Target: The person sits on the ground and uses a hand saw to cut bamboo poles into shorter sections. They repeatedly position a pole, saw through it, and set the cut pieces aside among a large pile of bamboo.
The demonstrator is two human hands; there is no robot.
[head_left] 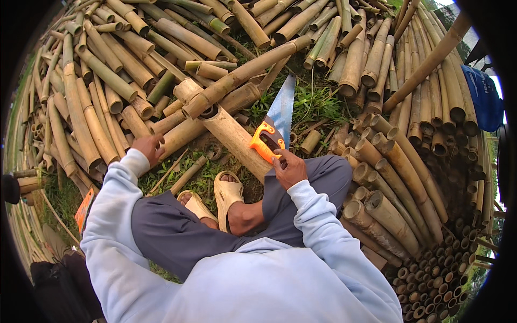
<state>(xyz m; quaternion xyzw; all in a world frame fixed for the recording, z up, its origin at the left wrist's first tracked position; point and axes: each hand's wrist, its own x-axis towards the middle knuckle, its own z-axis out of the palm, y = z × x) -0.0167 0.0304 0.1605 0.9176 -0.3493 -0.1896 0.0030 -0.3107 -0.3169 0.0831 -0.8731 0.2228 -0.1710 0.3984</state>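
Note:
My right hand [291, 170] has its fingers closed at the lower end of the orange and dark handle of a hand saw [280, 112]. The saw's blue-grey blade points away from me. Under the handle, a thick bamboo piece [237, 138] slopes toward my right knee. My left hand [149, 149] has its fingers curled over the near left end of a bamboo pole [183, 133], which runs crosswise to the far right. Another long bamboo pole [245, 75] lies across the top of these, next to a short pale bamboo stub [187, 90].
Piled bamboo lengths [107, 70] spread over the far left. Bundled bamboo [396, 188] stands close at my right. A slanting pole [431, 62] rises at the far right, near a blue bag-like thing [481, 97]. An orange-and-white object [84, 210] is beside my left sleeve. Grass [309, 97] shows between the piles.

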